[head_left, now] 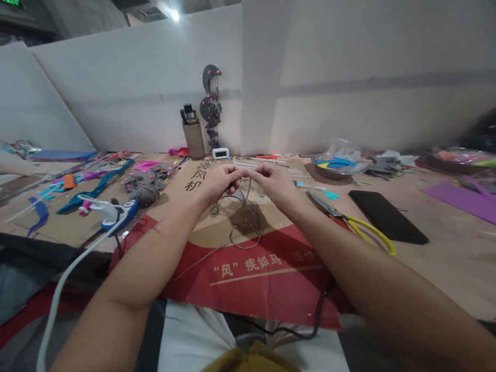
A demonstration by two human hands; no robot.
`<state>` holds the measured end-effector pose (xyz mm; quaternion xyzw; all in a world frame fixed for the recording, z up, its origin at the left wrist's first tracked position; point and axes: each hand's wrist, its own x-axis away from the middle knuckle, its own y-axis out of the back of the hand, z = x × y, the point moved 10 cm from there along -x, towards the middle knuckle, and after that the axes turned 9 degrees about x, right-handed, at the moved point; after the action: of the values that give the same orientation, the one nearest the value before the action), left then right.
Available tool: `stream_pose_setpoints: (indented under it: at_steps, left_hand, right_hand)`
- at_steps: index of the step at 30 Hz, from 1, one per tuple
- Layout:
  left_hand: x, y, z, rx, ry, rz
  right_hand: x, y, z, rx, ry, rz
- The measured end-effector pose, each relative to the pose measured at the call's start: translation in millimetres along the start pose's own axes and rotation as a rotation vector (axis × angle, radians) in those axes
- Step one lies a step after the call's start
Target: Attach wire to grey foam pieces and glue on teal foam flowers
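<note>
My left hand (pixel 222 182) and my right hand (pixel 276 185) meet fingertip to fingertip above a cardboard sheet (pixel 228 297). Both are closed in a pinch on a thin grey string (pixel 260 238). From the fingertips the string hangs down, loops over the cardboard and trails off toward the lower left. Exactly how it runs between the fingers is too small to make out. Under the hands lie small pieces partly in shadow. To the right of my right forearm rest scissors (pixel 368 230) with yellow handles.
A black phone (pixel 387 216) lies at right, near a bowl (pixel 336 171) with a plastic bag. At left are a blue-and-white power strip (pixel 121 216) with a white cable and a ball of grey yarn (pixel 146 194). A bottle (pixel 192 135) stands by the white wall panel.
</note>
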<state>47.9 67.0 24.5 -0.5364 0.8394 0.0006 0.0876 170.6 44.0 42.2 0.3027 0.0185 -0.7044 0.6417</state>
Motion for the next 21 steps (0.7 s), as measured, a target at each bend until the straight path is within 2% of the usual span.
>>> stream_pose_setpoints:
  at_steps: [6, 12, 17, 21]
  left_hand:
    - [-2.3, -7.5, 2.1, -0.004, -0.01, 0.094]
    - [-1.3, -10.4, 4.9, -0.041, -0.019, 0.1]
    - [0.4, -27.6, 13.4, 0.055, 0.019, 0.217]
    - [2.6, -34.0, 18.2, 0.096, 0.055, 0.247]
  right_hand:
    - [-1.9, 7.7, -0.5, -0.099, -0.004, -0.07]
    - [-2.3, 7.2, -2.2, -0.236, -0.034, -0.076]
    - [-1.4, 3.5, -3.8, -0.351, -0.06, -0.06]
    - [-1.2, 6.0, -8.4, -0.312, -0.088, -0.09]
